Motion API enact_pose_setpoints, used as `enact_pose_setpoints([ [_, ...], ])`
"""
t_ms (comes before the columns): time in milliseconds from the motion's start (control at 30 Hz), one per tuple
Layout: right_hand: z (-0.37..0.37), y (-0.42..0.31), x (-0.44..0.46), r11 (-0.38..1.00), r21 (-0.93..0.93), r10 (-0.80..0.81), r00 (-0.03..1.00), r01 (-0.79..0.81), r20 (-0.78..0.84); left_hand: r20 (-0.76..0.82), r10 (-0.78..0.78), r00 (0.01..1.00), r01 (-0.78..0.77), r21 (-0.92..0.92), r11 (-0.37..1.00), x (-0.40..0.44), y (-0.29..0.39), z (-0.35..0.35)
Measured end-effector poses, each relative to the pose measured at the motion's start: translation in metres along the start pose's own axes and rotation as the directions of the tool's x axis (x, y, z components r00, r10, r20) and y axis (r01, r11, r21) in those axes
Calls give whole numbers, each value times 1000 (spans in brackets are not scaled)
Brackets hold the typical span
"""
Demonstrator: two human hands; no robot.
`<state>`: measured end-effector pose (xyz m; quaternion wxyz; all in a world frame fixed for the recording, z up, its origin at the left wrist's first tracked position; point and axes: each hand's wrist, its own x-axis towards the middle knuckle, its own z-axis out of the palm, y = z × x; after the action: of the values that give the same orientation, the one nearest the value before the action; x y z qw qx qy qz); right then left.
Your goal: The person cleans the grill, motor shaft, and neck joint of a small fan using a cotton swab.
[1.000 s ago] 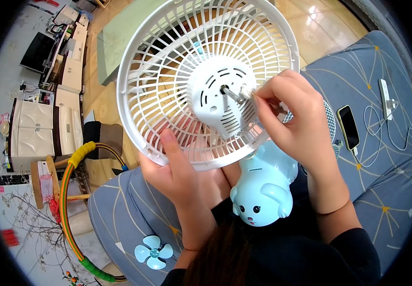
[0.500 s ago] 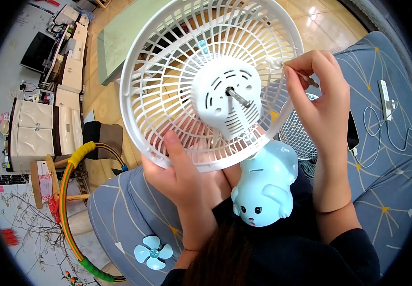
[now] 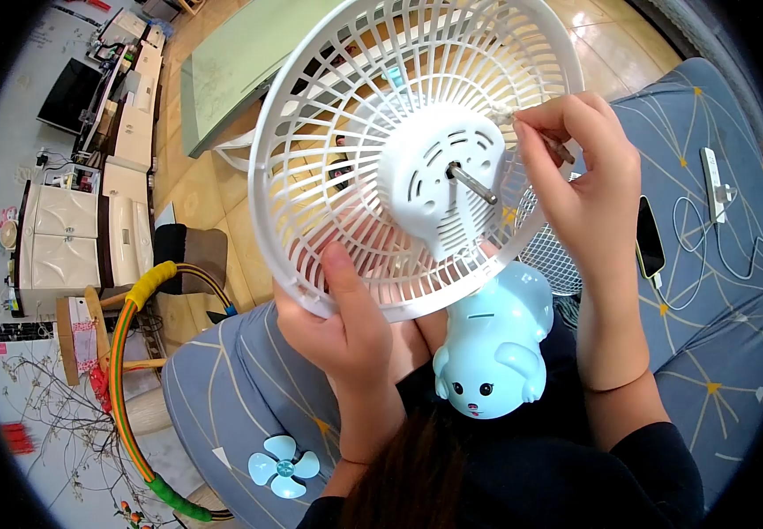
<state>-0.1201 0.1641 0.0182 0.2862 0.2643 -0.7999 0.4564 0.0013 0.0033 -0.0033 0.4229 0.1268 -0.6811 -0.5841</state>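
My left hand [image 3: 337, 309] grips the lower left rim of a white fan cage [image 3: 262, 185], its thumb inside and its fingers behind the bars. At the cage's centre, a metal shaft [image 3: 474, 183] sticks out of the white motor housing [image 3: 426, 189]. My right hand [image 3: 589, 167] pinches a thin brownish stick with a white fluffy wad [image 3: 501, 115] at its tip, close to the cage's right side. Below the cage, a light-blue puppy-shaped body [image 3: 492, 353] with a slot rests against my lap. A small light-blue fan blade [image 3: 284, 468] lies on the sofa by my left forearm.
Behind my right wrist is a white mesh grille [image 3: 551, 257], partly hidden. A phone [image 3: 650, 236] and a power strip [image 3: 712, 185] with cables lie on the patterned sofa [image 3: 708, 344]. A glass-topped table [image 3: 227, 88] stands ahead; a striped hoop [image 3: 117, 361] is at left.
The fan cage and my left hand have shifted a little to the right, and the cage has turned slightly. My right hand has moved slightly left, bringing the white wad against or near the bars.
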Motion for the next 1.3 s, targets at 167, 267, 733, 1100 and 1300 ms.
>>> enact_pose_setpoints([
  [167, -4, 5, 0, 995, -94, -20, 999, 17, -38, 13, -9, 1000, 9, 9, 1000, 0, 1, 0],
  [267, -7, 6, 2, 991, -133, 26, 999, -31, -39, 14, 3, 1000, -3, -6, 1000, 1, 1, 1],
  [733, -9, 4, -3, 990, 40, 136, 990, -135, -20, -28, 81, 996, -79, 51, 996, 1, -8, -3],
  [1100, -6, 4, -4, 994, -110, 22, 1000, -21, 3, -35, 10, 999, -9, 28, 1000, -1, -4, -2],
  [1300, -8, 3, -6, 995, -96, 41, 998, -37, 48, -42, 38, 998, -38, 0, 999, 1, -3, 2],
])
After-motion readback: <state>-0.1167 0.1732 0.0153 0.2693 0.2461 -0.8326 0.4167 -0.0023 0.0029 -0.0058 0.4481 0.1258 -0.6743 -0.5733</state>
